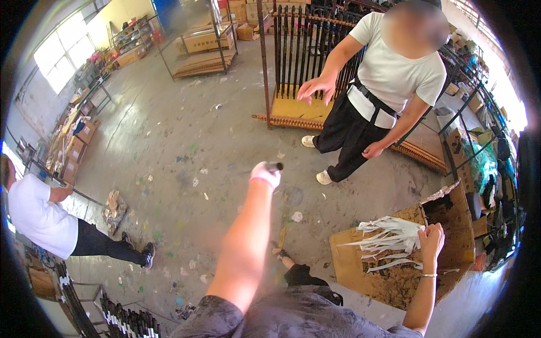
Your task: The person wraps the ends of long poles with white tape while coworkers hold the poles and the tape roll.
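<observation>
Stretched out ahead of me, my left hand (pixel 265 176) is closed around a dark rod or tube (pixel 275 167). Only one end of it shows, pointing nearly along my line of sight; its length is hidden. The hand looks whitish, perhaps gloved, with a pink band at the wrist. To the right, my right hand (pixel 431 239) pinches a bunch of white strips (pixel 383 235) at one end. The strips fan out leftward over the open flap of a cardboard box (pixel 459 231). A bracelet circles that wrist.
A person (pixel 394 73) in a white shirt stands ahead, one hand raised. Behind them is a rack (pixel 304 53) of upright black rods. At left, another person (pixel 45 214) faces away toward a bench. Black rods (pixel 127 318) stand at lower left. Scraps litter the concrete floor (pixel 186 146).
</observation>
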Demonstrator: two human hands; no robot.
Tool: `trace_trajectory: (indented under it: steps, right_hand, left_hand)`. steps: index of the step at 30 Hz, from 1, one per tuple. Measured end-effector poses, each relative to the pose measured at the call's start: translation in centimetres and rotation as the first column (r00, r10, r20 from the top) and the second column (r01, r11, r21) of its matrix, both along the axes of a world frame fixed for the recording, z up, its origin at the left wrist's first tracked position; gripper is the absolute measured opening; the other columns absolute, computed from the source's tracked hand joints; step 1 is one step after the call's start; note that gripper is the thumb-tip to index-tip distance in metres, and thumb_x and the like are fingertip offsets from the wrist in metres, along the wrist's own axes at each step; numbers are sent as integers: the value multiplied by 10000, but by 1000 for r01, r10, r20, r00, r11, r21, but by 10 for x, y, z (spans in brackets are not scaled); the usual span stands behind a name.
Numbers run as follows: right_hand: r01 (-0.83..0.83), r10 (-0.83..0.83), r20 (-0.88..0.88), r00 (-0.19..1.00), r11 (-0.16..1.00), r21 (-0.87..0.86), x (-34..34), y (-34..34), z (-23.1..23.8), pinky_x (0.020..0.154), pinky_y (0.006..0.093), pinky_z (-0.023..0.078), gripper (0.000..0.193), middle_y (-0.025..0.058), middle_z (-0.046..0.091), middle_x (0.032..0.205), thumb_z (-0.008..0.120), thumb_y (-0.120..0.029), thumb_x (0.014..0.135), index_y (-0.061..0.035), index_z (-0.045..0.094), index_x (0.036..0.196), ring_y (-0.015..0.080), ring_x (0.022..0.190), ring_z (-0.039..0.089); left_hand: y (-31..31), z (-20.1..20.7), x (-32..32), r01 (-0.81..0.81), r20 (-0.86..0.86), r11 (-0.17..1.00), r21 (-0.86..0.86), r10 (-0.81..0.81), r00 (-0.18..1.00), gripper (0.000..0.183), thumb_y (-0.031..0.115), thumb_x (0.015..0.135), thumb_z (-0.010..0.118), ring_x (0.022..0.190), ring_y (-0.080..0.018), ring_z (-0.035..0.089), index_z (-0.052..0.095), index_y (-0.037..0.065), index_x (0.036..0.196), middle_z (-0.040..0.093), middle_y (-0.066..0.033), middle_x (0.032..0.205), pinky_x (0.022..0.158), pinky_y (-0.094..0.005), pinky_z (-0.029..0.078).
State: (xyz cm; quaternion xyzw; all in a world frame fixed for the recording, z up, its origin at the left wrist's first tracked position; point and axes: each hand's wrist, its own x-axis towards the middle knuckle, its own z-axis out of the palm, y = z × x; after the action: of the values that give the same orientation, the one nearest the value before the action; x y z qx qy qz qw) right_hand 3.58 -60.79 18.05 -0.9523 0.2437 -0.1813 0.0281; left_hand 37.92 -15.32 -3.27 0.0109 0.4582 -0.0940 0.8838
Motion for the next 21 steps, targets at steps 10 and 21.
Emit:
trace_trajectory:
  steps: [10,21]
  right_hand:
    - [152,-154,-15,988,983,-102,-6,-12,-14,903,387,391,605,125,567,1120,756,-57,622,-54,481,1160,301,1059,520]
    - [138,-140,-33,990,989,-61,2,-52,-27,930,396,410,749,153,520,1233,749,22,551,-31,478,1248,346,1115,493]
  left_hand:
    - [-136,83,51,226,98,973,-52,-221,970,164,158,889,463,749,-183,622,538,45,981,618,-88,925,649,-262,546]
    - [-142,146,52,170,442,980,107,-200,874,397,394,952,456,738,-224,599,499,5,1019,594,-139,866,645,-338,541]
